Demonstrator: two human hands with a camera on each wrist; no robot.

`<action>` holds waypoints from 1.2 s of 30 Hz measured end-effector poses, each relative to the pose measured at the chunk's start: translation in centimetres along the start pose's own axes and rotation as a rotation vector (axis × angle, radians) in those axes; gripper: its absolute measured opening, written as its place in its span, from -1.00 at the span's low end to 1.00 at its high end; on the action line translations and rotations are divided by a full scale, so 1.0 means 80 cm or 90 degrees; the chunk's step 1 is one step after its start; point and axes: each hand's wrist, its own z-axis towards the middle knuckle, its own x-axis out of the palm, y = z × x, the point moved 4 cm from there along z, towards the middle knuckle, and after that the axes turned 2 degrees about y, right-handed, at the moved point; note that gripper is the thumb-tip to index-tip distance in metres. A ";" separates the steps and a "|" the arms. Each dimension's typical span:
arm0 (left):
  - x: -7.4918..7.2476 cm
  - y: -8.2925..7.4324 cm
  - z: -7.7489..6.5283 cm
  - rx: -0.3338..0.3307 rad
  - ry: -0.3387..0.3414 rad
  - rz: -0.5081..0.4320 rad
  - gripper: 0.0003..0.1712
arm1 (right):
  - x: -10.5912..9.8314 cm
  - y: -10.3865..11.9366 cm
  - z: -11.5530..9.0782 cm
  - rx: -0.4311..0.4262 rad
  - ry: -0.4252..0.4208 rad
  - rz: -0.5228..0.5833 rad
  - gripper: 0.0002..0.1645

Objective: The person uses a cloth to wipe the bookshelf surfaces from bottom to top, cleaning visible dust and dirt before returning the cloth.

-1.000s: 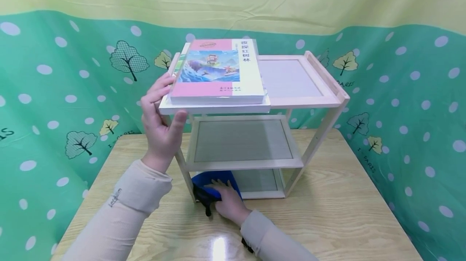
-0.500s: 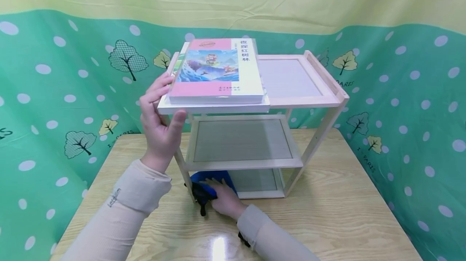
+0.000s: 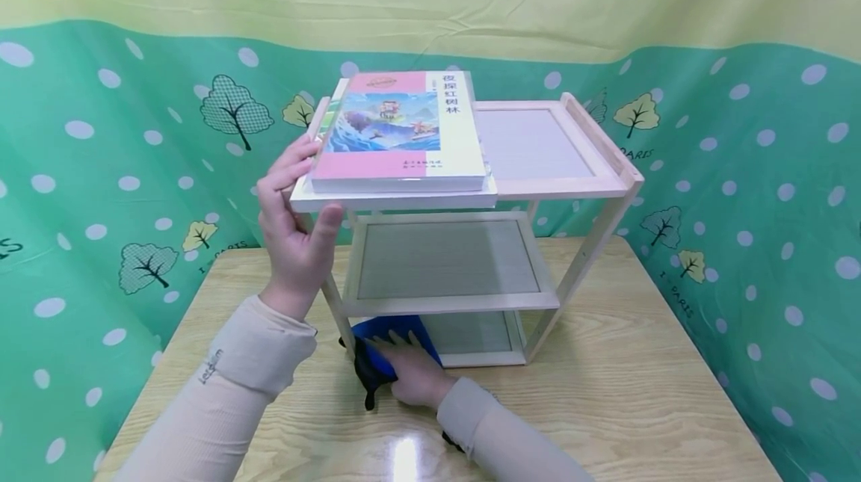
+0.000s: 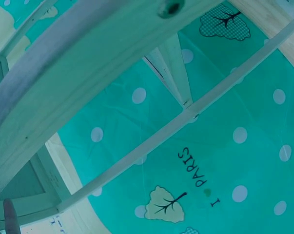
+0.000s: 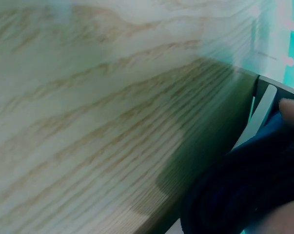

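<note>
My left hand (image 3: 296, 235) grips the top left side of a pale wooden three-tier shelf (image 3: 464, 306), beside two stacked books (image 3: 397, 123); its thumb points up in front. In the left wrist view, the shelf's side rail (image 4: 88, 63) crosses close to the camera. Low down, my right hand (image 3: 413, 370) rests with spread fingers on a soft blue-and-black item (image 3: 377, 326) at the left of the bottom tier. A black strap-like end hangs out at the front. The right wrist view shows the dark bulk of this item (image 5: 234, 190) close up; its exact kind stays unclear.
The shelf stands on a wood-grain table (image 3: 605, 392). Its middle tier (image 3: 451, 261) lies above the right hand, and a front leg (image 3: 339, 317) stands just left of it. A green and yellow printed curtain (image 3: 134, 138) hangs behind and at both sides.
My right hand has shifted slightly left, and the blue-and-black item moved with it, its black end now hanging further left and lower. The left hand, shelf and books stay in place.
</note>
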 end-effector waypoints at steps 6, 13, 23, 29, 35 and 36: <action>-0.001 -0.001 0.000 0.005 0.000 -0.002 0.02 | 0.000 0.000 -0.001 -0.010 -0.004 -0.047 0.01; 0.000 -0.001 0.000 0.006 -0.003 -0.009 0.02 | 0.003 -0.001 -0.003 -0.025 -0.013 -0.069 -0.01; 0.000 -0.001 0.000 0.007 0.000 -0.009 0.02 | 0.007 -0.002 -0.010 -0.029 -0.019 -0.066 -0.03; 0.000 -0.002 0.001 0.005 0.004 0.002 0.02 | 0.006 -0.004 -0.015 -0.024 -0.006 -0.017 -0.07; -0.001 -0.002 0.001 0.008 0.006 0.002 0.01 | 0.003 -0.005 -0.019 -0.033 -0.010 0.004 -0.08; 0.000 -0.002 0.001 0.008 0.007 0.001 0.01 | 0.002 -0.006 -0.020 -0.036 -0.012 0.008 -0.08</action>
